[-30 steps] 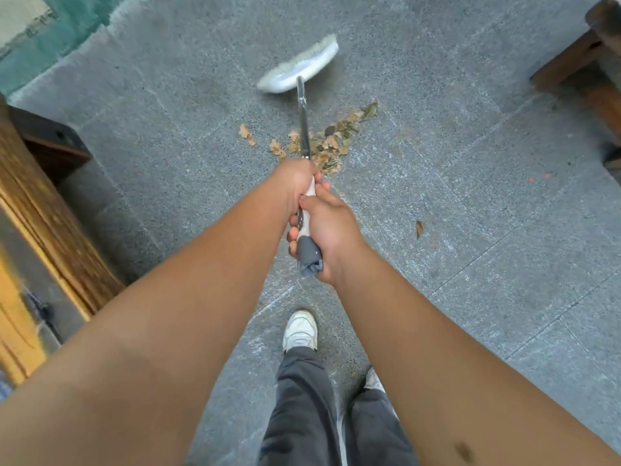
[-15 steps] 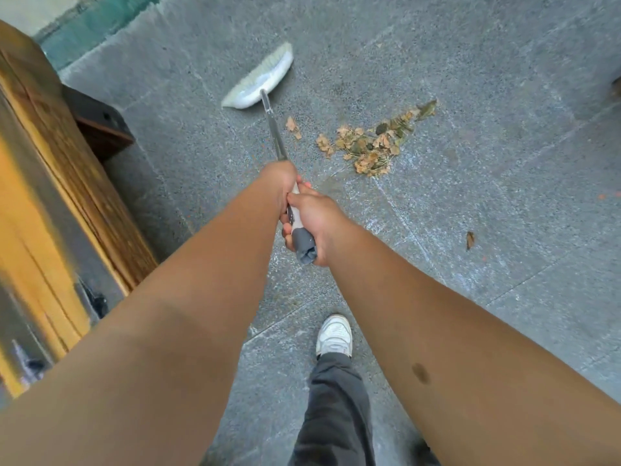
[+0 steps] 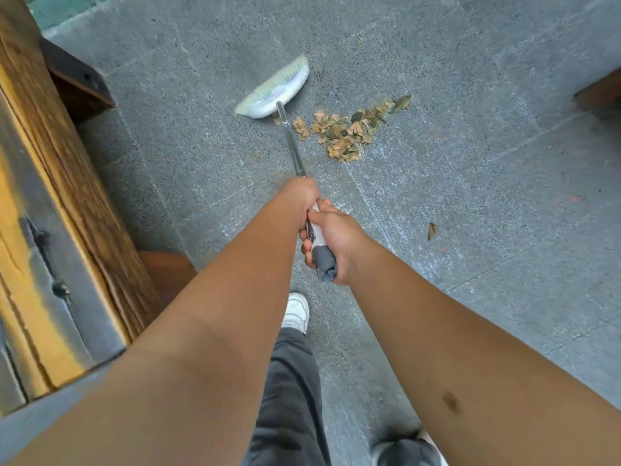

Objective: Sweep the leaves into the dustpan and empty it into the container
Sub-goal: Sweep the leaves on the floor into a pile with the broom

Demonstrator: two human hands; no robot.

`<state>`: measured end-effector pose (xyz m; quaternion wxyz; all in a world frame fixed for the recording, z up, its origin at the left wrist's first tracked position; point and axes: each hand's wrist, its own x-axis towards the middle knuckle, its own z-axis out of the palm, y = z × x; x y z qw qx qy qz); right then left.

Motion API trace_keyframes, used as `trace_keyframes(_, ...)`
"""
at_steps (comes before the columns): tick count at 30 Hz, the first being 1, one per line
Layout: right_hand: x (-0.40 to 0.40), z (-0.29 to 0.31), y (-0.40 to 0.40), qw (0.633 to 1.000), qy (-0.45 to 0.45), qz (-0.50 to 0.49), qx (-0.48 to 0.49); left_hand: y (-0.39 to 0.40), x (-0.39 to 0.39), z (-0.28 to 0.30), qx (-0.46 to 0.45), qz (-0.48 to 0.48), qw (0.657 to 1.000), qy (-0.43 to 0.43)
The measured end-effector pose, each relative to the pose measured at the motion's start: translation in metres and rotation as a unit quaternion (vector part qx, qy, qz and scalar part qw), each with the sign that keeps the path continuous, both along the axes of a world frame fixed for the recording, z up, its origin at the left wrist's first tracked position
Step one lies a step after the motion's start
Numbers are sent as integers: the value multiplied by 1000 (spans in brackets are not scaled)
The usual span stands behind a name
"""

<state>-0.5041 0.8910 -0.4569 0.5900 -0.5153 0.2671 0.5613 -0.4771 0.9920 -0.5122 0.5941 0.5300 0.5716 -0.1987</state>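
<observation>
— What is the person holding?

— A broom (image 3: pixel 295 142), gripped in both hands. The left hand (image 3: pixel 299 200) is wrapped round the metal shaft, farther down; the right hand (image 3: pixel 331 240) is closed round the grey-and-white grip at the top end, just behind it.

— Where is the broom head?

— The white broom head (image 3: pixel 274 92) sits on the grey stone paving (image 3: pixel 487 169), toward its far edge, bristles pointing away.

— And the leaves?

— A pile of dry leaves (image 3: pixel 349 129) lies just right of the shaft, near the head. One stray leaf (image 3: pixel 431 230) lies well apart, nearer the person, to the right.

— Anything else in view?

— A wooden bench (image 3: pixel 60 203) along the paving's left edge, a white shoe (image 3: pixel 295 311) and dark trousers (image 3: pixel 292 398) below the arms.
</observation>
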Motion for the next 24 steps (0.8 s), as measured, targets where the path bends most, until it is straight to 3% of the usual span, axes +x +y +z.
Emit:
trace_keyframes(5, -23, 1, -54, 1000, 0, 1, -8, -54, -23, 1, -4, 15, 1000, 4)
trace_keyframes(12, -47, 3, -142, 999, -5, 23, -24, -142, -54, 5, -54, -65, 996, 32)
trace_keyframes(18, -66, 9, -208, 1000, 13, 9, -13, -209, -72, 2, -33, 23, 999, 3)
trace_keyframes(24, -79, 13, -251, 1000, -25, -3, 5, -247, -80, 1, 43, 49, 997, -45)
